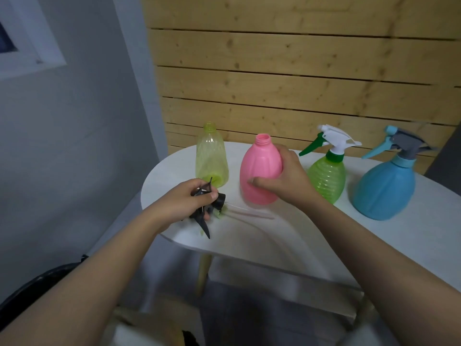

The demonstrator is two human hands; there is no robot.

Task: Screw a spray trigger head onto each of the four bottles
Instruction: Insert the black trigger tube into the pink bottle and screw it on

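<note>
Four bottles stand in a row on a white table [274,236]. The yellow-green bottle [211,156] at the left has a bare neck. The pink bottle [260,171] beside it is also uncapped, and my right hand [284,178] grips its right side. A green bottle [326,176] carries a white and green trigger head [329,142]. The blue bottle [385,188] at the right carries a grey and blue trigger head [399,143]. My left hand [189,203] holds a black trigger head [208,206] just above the table's left edge; its thin dip tube [249,213] trails rightwards over the table.
A wooden slat wall [299,83] rises right behind the table. A grey wall and window frame [30,46] are at the left. A dark rounded object [37,285] sits low at the left, beneath my left forearm.
</note>
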